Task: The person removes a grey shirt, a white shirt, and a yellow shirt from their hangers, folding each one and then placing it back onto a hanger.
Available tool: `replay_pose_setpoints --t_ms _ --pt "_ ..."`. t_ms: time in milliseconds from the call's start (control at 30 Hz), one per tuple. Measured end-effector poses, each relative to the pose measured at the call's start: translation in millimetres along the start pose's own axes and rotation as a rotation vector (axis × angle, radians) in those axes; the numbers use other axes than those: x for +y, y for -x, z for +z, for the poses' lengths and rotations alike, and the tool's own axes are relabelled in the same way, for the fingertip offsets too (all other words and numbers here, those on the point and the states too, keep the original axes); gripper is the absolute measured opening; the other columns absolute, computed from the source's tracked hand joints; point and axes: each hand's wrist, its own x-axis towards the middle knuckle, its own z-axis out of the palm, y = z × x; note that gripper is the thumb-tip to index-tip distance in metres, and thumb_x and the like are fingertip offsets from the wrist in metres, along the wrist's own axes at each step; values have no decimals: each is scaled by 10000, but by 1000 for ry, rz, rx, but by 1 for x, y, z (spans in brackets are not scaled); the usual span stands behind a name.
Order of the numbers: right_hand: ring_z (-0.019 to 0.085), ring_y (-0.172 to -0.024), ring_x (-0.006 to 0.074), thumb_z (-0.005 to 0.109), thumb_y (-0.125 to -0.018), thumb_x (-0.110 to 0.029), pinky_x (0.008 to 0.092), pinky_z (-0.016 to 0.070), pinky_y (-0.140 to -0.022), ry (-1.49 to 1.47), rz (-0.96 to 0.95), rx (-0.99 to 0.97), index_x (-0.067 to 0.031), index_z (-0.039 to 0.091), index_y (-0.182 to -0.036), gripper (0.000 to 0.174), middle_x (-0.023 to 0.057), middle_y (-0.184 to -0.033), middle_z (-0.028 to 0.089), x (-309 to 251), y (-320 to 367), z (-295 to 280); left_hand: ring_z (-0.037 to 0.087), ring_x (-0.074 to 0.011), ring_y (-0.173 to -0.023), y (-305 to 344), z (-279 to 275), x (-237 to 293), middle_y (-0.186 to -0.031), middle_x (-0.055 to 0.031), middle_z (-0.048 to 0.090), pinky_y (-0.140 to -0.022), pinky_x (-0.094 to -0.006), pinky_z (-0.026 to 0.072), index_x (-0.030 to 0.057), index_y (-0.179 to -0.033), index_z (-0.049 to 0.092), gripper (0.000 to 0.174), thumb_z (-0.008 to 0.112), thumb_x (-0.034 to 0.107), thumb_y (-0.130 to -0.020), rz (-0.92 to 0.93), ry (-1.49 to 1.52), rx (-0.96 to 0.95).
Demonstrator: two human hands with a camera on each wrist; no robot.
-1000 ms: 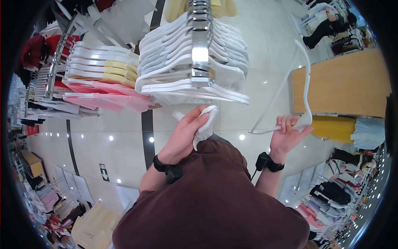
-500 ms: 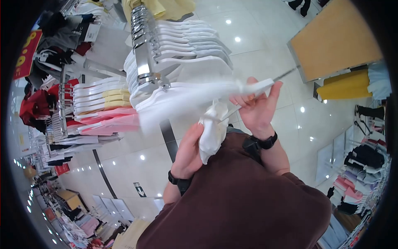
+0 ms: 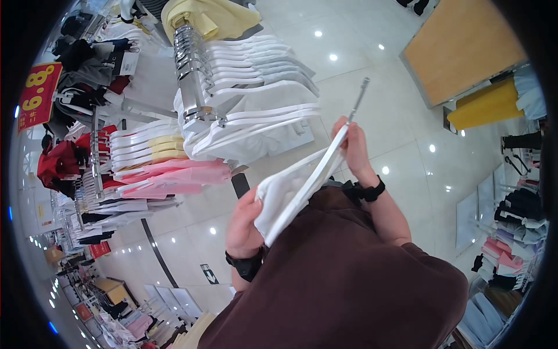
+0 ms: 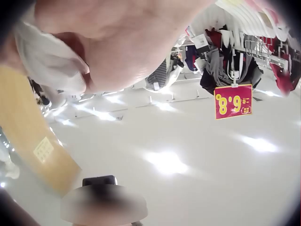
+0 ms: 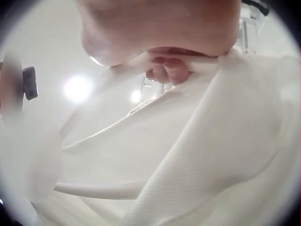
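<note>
In the head view, my right hand (image 3: 356,151) grips a white clothes hanger (image 3: 308,187) near its neck, the metal hook pointing up and away. A white garment (image 3: 280,195) hangs on the hanger's near side, one end of it pinched by my left hand (image 3: 244,225). The left wrist view shows a fold of the white cloth (image 4: 54,63) between that hand's thumb and fingers. In the right wrist view the thin white fabric (image 5: 188,125) spreads below the hand, and fingertips (image 5: 178,70) curl round the hanger bar.
Ahead stands a chrome rack (image 3: 192,87) with several white hangers bearing white garments. Pink and yellow clothes (image 3: 174,174) hang to its left, beside a red price sign (image 3: 39,96). A wooden panel (image 3: 465,52) stands at right above a yellow garment (image 3: 485,111). Glossy tiles (image 3: 401,139) cover the floor.
The right hand has brought the hanger inward from the right to the garment. The bunched cloth in the left hand is now spread along the hanger. The head view has turned.
</note>
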Motion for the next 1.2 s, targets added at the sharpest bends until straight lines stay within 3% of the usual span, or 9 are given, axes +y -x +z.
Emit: replay_pose_setpoints --t_ms 100,133,167,367,433,633,833,933,1200 --pt "349 -656 49 372 -1118 -549 247 272 -590 169 -2 132 -76 586 -870 575 -54 -737 440 -8 2 -18 654 -187 -1167 -3 -18 -4 -1321 -122 651 -1028 -353 506 -59 -1384 526 398 552 180 -1067 95 -115 252" --pt "471 -741 68 537 -1094 -403 274 410 -648 166 5 93 -16 621 -961 418 -29 -777 531 1 3 -35 644 -154 -1080 -8 -15 -5 -1201 -66 679 -965 -320 502 -5 -1279 598 267 548 168 -1080 122 -156 347" --pt "471 -741 68 537 -1094 -403 274 410 -648 165 6 91 -16 621 -961 418 -29 -777 531 -1 3 -37 644 -154 -1080 -11 -22 -9 -1201 -66 679 -965 -320 502 -5 -1279 598 267 548 168 -1080 123 -156 349" --pt "549 -676 185 705 -993 -368 337 455 -643 576 -49 -2 3 688 -909 381 82 -739 615 -30 16 -26 602 -187 -858 -29 -47 -27 -980 -87 677 -782 -308 470 16 -1145 691 204 570 157 -1061 389 -1382 634" --pt "573 -669 278 771 -922 -350 379 478 -654 733 -83 -153 -7 713 -910 348 120 -719 627 -44 20 -15 605 -227 -836 -33 -45 -27 -979 -134 668 -740 -331 469 25 -1135 700 193 596 149 -1029 422 -1398 631" --pt "554 -693 296 820 -866 -289 386 469 -659 936 -225 -554 -61 761 -1004 273 98 -701 588 -64 12 11 601 -248 -818 -42 -19 -20 -976 -142 666 -759 -354 492 9 -1152 692 232 663 158 -976 203 -1339 545" --pt "600 -658 142 826 -882 -249 307 471 -611 492 7 -363 -37 770 -1072 290 64 -781 676 -93 14 21 616 -276 -957 -30 -12 -4 -1065 -127 658 -864 -392 497 57 -1213 708 374 781 187 -870 342 -1417 376" --pt "593 -653 93 822 -893 -216 276 464 -593 598 5 -357 -11 766 -1072 277 71 -831 710 -89 16 14 618 -312 -1008 -29 -26 -2 -1120 -130 659 -937 -414 480 76 -1240 708 403 797 175 -860 544 -1584 389" --pt "593 -718 221 824 -862 -278 349 484 -661 610 -183 -360 -55 738 -1089 330 70 -810 654 -90 11 21 609 -373 -947 -28 -69 -26 -961 -148 657 -836 -461 464 25 -998 640 187 753 141 -905 430 -1683 593"
